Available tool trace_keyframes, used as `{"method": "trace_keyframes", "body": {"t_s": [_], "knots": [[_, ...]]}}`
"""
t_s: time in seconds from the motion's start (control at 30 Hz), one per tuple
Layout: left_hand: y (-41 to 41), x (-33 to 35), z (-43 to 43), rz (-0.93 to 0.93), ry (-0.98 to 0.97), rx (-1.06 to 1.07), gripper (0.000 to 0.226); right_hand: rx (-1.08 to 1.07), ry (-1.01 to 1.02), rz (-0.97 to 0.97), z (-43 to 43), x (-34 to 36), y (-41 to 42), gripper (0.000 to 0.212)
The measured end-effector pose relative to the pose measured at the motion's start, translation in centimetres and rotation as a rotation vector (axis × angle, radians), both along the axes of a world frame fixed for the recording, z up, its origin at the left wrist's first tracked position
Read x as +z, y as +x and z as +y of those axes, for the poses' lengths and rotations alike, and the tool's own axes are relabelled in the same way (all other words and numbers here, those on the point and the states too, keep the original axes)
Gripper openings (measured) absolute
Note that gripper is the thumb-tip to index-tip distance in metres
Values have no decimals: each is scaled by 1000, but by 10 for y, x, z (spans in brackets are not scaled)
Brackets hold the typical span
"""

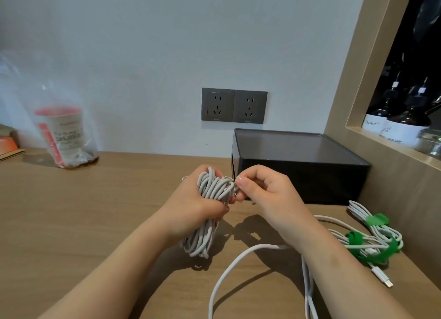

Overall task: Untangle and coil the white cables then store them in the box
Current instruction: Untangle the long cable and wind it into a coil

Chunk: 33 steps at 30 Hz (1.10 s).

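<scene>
My left hand (191, 199) grips a coiled bundle of white cable (210, 211) around its middle, held above the wooden desk (83, 211). My right hand (265, 189) pinches something thin at the bundle's right side, near its top. A loose white cable (229, 268) loops across the desk in front of me and passes under my right forearm. More white cables bound with green ties (372, 237) lie at the right, with a connector end (384, 278) pointing toward me. The black box (298, 166) stands behind my hands, its lid on.
Two grey wall sockets (233, 106) sit above the box. A cup inside a clear plastic bag (64, 132) stands at the back left. A wooden shelf niche (401, 118) with dark bottles borders the desk on the right.
</scene>
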<state>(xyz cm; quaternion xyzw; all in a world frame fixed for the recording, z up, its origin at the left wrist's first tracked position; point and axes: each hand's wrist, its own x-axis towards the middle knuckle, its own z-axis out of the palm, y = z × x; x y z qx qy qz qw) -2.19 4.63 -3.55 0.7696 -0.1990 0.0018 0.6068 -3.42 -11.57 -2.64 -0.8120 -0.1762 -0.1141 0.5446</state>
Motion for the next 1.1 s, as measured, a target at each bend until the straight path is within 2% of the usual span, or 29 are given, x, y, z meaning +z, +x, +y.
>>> {"method": "trace_keyframes", "body": {"t_s": [0.27,0.4,0.6,0.77,0.9,1.0,1.1], "knots": [[0,1,-3,-49,43,-1,34,-65,27,-23,2,-6,4,12],[-1,2,-2,38,-55,-38,33,-81,33,-97,2,-5,5,16],[3,2,0,-39,-97,76,31,-52,-12,-48,-3,-5,5,17],[9,0,-1,-20,-360,265,35,-40,-94,-48,3,-10,3,38],[11,-1,-4,-31,-506,378,35,-63,-301,-260,14,-14,-1,28],[8,-1,-10,10,-599,369,35,8,-404,-240,27,-17,-6,27],[9,-2,-14,92,-759,373,45,-39,-445,-342,33,-22,-5,32]]}}
